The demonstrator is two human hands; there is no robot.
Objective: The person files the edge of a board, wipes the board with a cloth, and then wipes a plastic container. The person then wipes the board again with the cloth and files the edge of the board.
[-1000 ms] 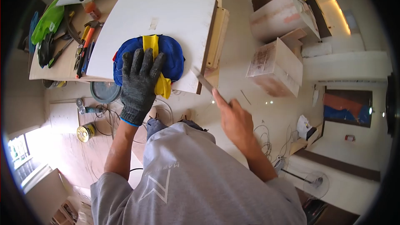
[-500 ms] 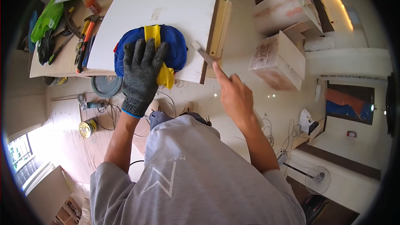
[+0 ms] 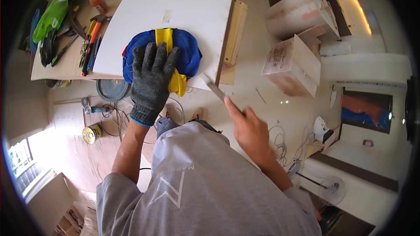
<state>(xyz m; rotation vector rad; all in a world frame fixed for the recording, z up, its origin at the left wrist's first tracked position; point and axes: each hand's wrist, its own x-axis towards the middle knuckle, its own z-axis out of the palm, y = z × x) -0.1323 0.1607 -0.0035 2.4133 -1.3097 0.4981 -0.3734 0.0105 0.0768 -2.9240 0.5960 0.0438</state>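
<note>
My left hand (image 3: pixel 153 81), in a dark grey knit glove with blue trim, lies with fingers stretched over a blue cloth pad (image 3: pixel 188 54). A yellow strip (image 3: pixel 164 38) runs across the pad, which rests on a curved white panel (image 3: pixel 192 6). In my bare right hand (image 3: pixel 253 133) is a flat metal file (image 3: pixel 217 88), its index finger extended along the tool. The file's pale tip overlaps the panel's near right corner in this view. Its handle end is hidden in my fist.
Left of the panel, the wooden table (image 3: pixel 57 73) carries a hammer (image 3: pixel 97 26), pliers (image 3: pixel 83 57) and a green bag (image 3: pixel 51 17). A grinder (image 3: pixel 94 109) and a yellow tin (image 3: pixel 92 134) stand on the floor. Boxy white pieces (image 3: pixel 293 67) are at the right.
My right hand and the file have moved down toward me, and the file tip has shifted from the panel's right edge to its near corner. My left hand stays on the pad.
</note>
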